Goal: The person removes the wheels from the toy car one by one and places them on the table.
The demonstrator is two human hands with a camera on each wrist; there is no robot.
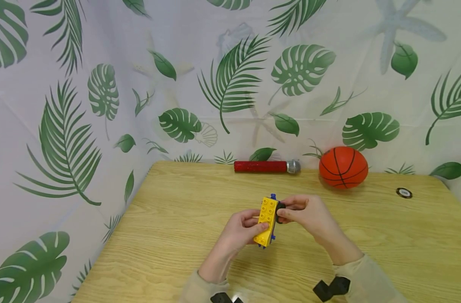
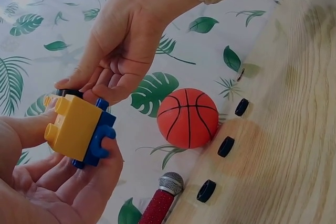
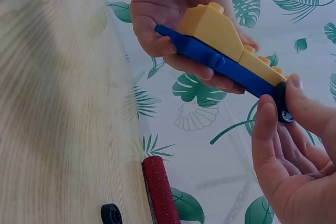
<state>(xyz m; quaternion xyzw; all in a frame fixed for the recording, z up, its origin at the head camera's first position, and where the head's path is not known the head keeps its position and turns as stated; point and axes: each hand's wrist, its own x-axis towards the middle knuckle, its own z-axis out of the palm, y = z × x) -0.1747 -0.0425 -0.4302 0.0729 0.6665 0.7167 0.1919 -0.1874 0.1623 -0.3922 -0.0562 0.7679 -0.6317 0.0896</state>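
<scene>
Tilted above the table is a toy vehicle of building blocks, with studded yellow blocks (image 1: 267, 216) on a blue base (image 3: 233, 74) that has short side pegs. My left hand (image 1: 238, 229) grips it, thumb on the yellow top and fingers underneath. At its right side, my right hand (image 1: 313, 216) pinches a black toy wheel (image 3: 282, 100) between thumb and fingers. That wheel is up against one end of the blue base; whether it is seated on a peg cannot be seen. The left wrist view shows three loose black wheels (image 2: 226, 147) on the table.
Along the back edge of the wooden table (image 1: 170, 189) lie a red glittery microphone (image 1: 260, 166) and an orange toy basketball (image 1: 343, 167). A round black-and-white disc (image 1: 404, 192) lies farther right. Leaf-printed cloth (image 1: 230, 139) hangs behind and at the left.
</scene>
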